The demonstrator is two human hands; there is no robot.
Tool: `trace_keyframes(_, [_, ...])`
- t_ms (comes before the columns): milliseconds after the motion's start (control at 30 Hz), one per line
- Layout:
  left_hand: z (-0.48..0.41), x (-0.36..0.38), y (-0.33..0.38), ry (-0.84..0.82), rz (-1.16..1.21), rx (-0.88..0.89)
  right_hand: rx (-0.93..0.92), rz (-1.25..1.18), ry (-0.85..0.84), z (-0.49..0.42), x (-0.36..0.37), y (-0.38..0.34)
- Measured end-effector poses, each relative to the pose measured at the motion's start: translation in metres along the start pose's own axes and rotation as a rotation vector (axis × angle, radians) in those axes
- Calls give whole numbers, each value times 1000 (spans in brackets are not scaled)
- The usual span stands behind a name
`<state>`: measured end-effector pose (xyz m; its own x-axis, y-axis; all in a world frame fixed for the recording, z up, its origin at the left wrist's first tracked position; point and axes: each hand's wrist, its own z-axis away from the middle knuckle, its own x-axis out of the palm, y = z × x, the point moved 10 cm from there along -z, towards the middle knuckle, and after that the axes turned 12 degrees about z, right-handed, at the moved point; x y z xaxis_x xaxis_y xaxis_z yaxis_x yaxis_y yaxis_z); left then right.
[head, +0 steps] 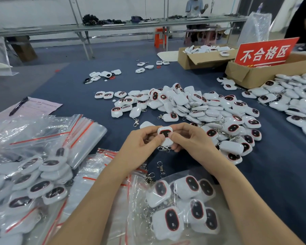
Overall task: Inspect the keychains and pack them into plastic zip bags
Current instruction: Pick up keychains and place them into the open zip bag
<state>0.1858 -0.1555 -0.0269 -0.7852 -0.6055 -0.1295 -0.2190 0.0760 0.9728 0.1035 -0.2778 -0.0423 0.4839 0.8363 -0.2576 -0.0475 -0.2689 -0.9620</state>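
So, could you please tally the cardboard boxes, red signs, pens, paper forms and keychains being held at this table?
Cardboard boxes: 2
Red sign: 1
Pen: 1
Paper form: 1
Held keychain: 1
Total: 6

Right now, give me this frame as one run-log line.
phase: inspecting | left hand: pinches white plastic keychain with red-rimmed dark oval | right hand: pinches same keychain | held above blue table | not yet bagged
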Motion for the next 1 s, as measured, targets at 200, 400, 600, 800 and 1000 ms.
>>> trace_keyframes(200, [-1, 1, -1, 1, -10, -2, 13, -19, -15, 0, 1, 3])
trace_keyframes(400, [1, -1, 2, 8, -8, 18, 8, -7, -27, -1, 2, 2])
trace_keyframes(600, [1, 0, 1, 0, -32, 16, 38, 7, -23, -2, 1, 7])
trace_keyframes(800, [1, 0, 2, -1, -34, 19, 41, 25, -8, -3, 1, 8])
trace_keyframes(1000, [0, 3, 2, -26, -30, 18, 29, 16, 5, -3, 0, 8])
